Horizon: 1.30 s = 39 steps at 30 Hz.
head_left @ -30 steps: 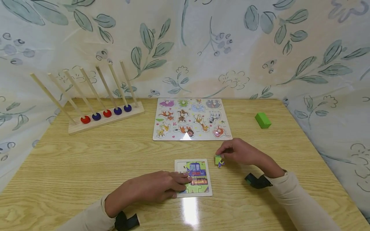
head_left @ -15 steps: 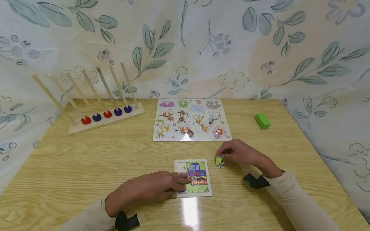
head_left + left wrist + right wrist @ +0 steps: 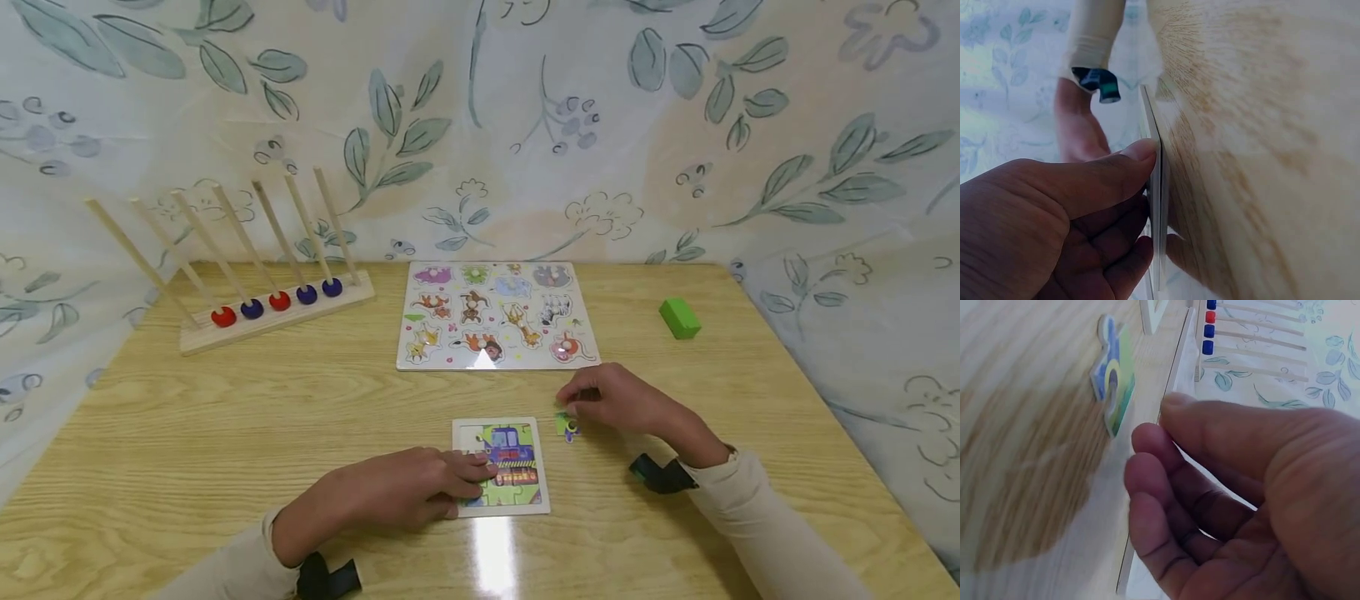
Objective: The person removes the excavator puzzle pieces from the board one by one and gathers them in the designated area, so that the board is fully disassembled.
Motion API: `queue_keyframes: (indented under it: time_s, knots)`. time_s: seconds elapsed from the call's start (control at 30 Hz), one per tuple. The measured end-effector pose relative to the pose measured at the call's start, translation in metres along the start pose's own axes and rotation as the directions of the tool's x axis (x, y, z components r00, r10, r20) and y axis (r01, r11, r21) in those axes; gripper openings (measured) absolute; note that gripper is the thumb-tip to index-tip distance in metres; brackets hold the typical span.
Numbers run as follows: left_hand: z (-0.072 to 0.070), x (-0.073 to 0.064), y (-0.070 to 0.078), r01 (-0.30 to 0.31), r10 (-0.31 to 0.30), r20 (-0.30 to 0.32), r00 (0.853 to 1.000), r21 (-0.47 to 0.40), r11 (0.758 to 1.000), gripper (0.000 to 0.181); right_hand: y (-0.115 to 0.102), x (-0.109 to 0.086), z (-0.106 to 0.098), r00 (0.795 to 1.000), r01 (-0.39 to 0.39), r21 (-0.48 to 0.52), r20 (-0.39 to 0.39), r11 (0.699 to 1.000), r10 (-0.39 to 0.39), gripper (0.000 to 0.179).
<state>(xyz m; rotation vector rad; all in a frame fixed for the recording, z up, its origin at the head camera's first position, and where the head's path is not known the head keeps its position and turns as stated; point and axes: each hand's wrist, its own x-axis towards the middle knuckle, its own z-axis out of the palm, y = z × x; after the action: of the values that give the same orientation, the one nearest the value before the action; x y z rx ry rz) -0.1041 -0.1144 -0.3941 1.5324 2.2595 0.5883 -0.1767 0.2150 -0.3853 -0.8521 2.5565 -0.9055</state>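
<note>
My left hand [image 3: 416, 485] lies over the left part of a small framed jigsaw puzzle [image 3: 543, 492] that pictures a blue vehicle on green. Its fingers stretch across the pieces, and the thumb [image 3: 1138, 150] touches the frame's edge in the left wrist view. The frame's upper left corner shows bare backing. To the right of the frame, a loose green and blue jigsaw piece [image 3: 566, 425] lies on the table. My right hand [image 3: 626, 402] is just behind that piece, fingers loosely bent. In the right wrist view, a gap shows between the fingertips and the jigsaw piece [image 3: 1116, 375].
An animal peg puzzle board [image 3: 495, 327] lies at the back middle. Back left stands a wooden rack [image 3: 277, 317] with upright rods and several red and blue beads. A green block [image 3: 680, 318] sits at the back right. Patterned cloth [image 3: 480, 125] hangs behind the table.
The right fingers have come away from the loose jigsaw piece, which now lies slightly nearer the front. The left hand stays in place on the framed puzzle. The head view has tilted up slightly.
</note>
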Motion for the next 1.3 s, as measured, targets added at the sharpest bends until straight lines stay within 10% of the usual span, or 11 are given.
queue_keyframes:
  time_s: [1.3]
  knots:
    - [0.000, 0.002, 0.001, 0.006, -0.007, 0.012, 1.000, 0.044, 0.999, 0.037, -0.048, 0.029, 0.038, 0.983, 0.167, 0.090, 0.057, 0.982, -0.172, 0.012]
